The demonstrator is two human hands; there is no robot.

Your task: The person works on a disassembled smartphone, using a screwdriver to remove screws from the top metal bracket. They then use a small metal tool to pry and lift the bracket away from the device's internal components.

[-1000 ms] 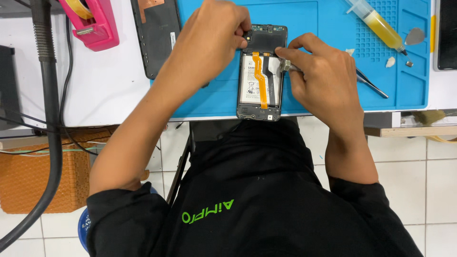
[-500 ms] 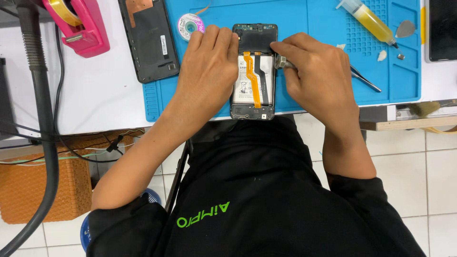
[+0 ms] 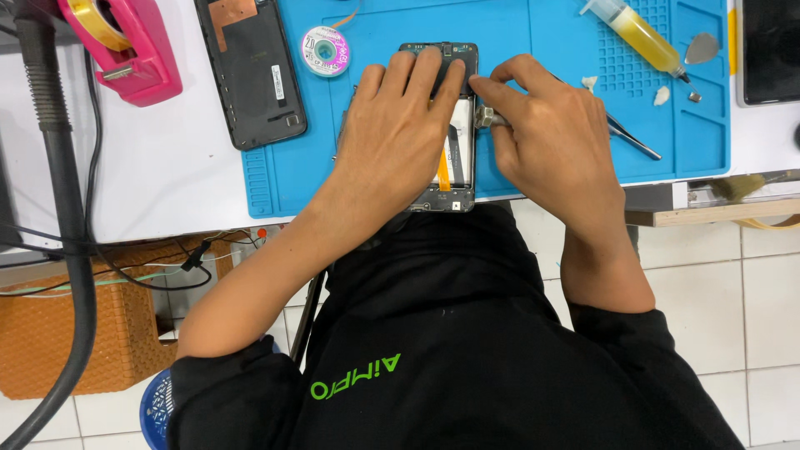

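Our left hand (image 3: 400, 137) lies flat, grip released, on the opened phone (image 3: 454, 125) on the blue mat (image 3: 533, 50). Our right hand (image 3: 546, 137) pinches tweezers (image 3: 633, 139); back cover (image 3: 250, 71), solder-wick spool (image 3: 324, 50) and syringe (image 3: 637, 37) lie around.

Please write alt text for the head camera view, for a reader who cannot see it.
Two bare hands work on an opened black smartphone lying on a blue rubber work mat: the left hand presses it flat, the right hand pinches a small metal tool at its edge.

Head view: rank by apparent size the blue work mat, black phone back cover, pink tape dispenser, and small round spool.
1. Blue work mat
2. Black phone back cover
3. Pink tape dispenser, partly cropped, so unsure
4. Small round spool
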